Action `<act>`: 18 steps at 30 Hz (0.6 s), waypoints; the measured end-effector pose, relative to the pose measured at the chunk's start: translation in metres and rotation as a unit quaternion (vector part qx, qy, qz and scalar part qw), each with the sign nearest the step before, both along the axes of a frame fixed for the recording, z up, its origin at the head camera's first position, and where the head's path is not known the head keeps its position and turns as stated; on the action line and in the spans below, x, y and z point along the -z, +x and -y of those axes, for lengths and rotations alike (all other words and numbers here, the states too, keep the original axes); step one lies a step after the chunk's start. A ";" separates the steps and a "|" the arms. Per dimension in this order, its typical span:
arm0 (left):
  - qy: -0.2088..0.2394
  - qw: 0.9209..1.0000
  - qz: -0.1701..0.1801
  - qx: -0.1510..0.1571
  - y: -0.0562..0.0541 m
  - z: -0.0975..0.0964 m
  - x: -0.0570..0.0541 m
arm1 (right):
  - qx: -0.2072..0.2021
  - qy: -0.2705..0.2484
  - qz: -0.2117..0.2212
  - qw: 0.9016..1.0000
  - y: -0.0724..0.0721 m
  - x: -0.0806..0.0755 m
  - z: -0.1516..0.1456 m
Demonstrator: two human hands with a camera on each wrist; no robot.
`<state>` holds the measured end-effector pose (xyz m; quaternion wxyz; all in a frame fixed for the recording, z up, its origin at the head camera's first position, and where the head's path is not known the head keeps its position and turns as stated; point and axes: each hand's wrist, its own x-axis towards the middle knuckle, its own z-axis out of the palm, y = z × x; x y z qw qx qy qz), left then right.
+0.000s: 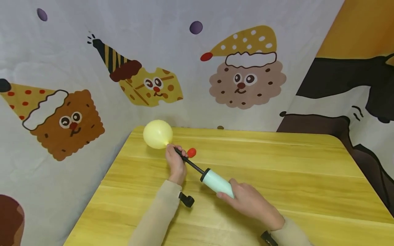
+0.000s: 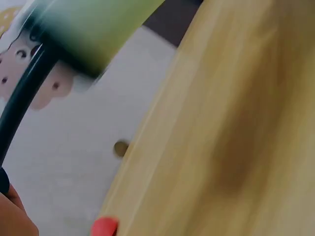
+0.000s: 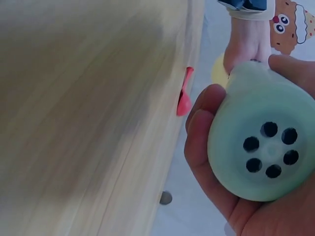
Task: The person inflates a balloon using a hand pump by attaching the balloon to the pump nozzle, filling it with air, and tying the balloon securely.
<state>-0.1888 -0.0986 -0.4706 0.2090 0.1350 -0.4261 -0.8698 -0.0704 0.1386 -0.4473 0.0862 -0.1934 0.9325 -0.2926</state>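
Observation:
A round, partly inflated yellow balloon sits at the tip of a hand pump, over the table's far left. My left hand grips the pump's black nozzle end right at the balloon's neck. My right hand wraps round the pump's mint-green barrel, and a length of black rod shows between the two hands. In the right wrist view the barrel's end cap has a ring of dark holes, with fingers curled round it. The balloon is mostly hidden there behind the left hand and pump.
A limp red balloon lies on the wooden table, just right of my left hand. Behind the table hangs a pale cloth printed with cartoon biscuits. Black wrist mounts stick out from the sleeves.

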 end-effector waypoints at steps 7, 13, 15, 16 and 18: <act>-0.023 0.998 0.020 0.063 0.016 -0.034 0.004 | 0.024 -0.012 -0.002 1.000 -0.009 0.000 0.015; -0.073 0.994 0.020 0.084 0.016 -0.040 0.005 | 0.040 -0.026 0.009 0.999 -0.009 0.000 0.018; -0.073 0.994 0.014 0.078 0.010 -0.033 0.004 | 0.038 -0.030 0.009 0.999 -0.007 0.000 0.016; -0.070 0.995 0.011 0.072 0.008 -0.028 0.002 | 0.035 -0.032 0.010 0.999 -0.006 -0.001 0.015; -0.063 0.996 0.007 0.055 0.002 -0.016 0.000 | 0.027 -0.034 0.012 0.999 -0.003 -0.002 0.010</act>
